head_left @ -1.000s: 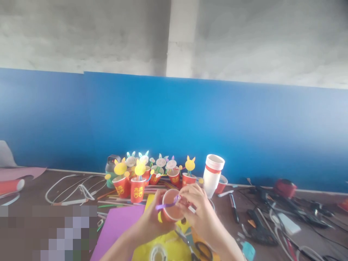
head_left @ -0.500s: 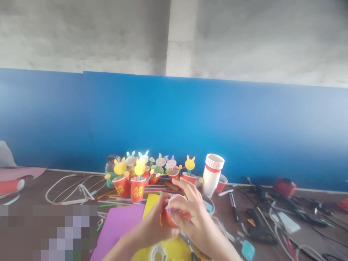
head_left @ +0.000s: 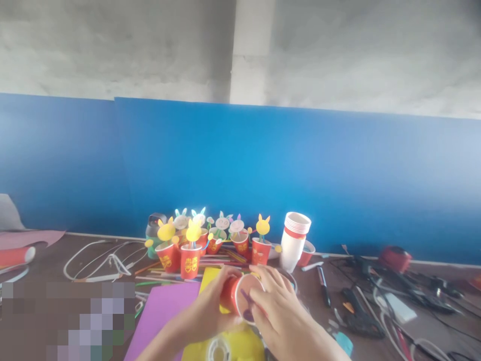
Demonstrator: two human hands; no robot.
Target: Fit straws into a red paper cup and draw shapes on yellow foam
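Observation:
My left hand (head_left: 210, 306) is wrapped round a red paper cup (head_left: 227, 295) and holds it tipped on its side. The cup's round white-rimmed end faces me and to the right. A purple strip (head_left: 247, 301) shows within that end. My right hand (head_left: 276, 308) is closed at the cup's rim, fingers over the far side and thumb by the purple strip; whether it also pinches the strip is hidden. Yellow paper (head_left: 244, 343) and a roll of clear tape (head_left: 218, 350) lie beneath the hands. A purple sheet (head_left: 165, 316) is to their left.
Behind stand several red cups (head_left: 190, 263) with paper animal heads, and a stack of white cups (head_left: 293, 245). A marker (head_left: 323, 287), a glue gun (head_left: 361, 316) and tangled cables (head_left: 398, 291) lie at the right. A blue partition (head_left: 240, 165) borders the table.
The cup has tipped so its round end faces me, showing the purple strip. My right hand has moved slightly down and right, its fingers now lower against the rim.

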